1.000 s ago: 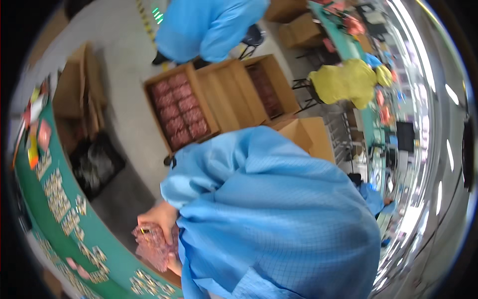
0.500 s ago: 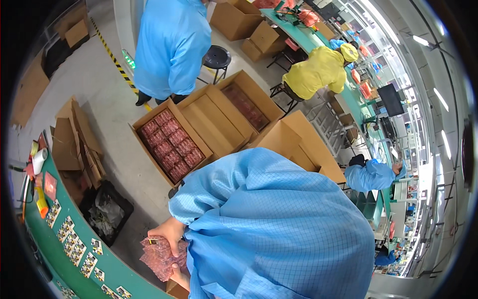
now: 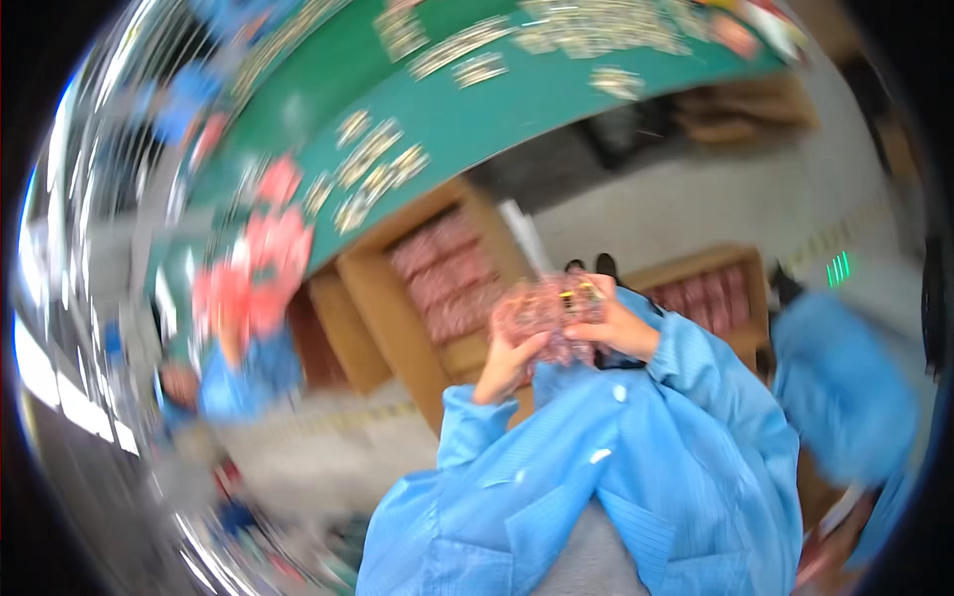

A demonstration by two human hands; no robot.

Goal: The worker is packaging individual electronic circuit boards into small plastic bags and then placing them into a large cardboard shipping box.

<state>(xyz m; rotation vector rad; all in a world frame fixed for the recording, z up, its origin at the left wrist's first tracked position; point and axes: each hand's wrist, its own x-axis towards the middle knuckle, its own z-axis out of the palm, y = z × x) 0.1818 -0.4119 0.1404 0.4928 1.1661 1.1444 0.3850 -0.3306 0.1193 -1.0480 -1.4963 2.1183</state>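
Note:
Both my hands hold a crumpled pink see-through bag (image 3: 550, 310) with small parts inside, in front of my chest. My left hand (image 3: 509, 356) grips its lower left side, and my right hand (image 3: 618, 330) grips its right side from above. My blue coat sleeves fill the lower middle of the blurred picture. Just beyond the bag stands an open cardboard box (image 3: 370, 288) filled with more pink bags (image 3: 447, 273).
A green table (image 3: 517, 94) with rows of small parts curves across the top. A second open box (image 3: 740, 260) of pink bags stands at the right. Another person in blue (image 3: 845, 397) is at the right, and one more is blurred at the left (image 3: 238, 372).
The view has swung sharply and is now blurred. The pink bag, earlier held low beside the green table, is now held up in front of my chest in both hands.

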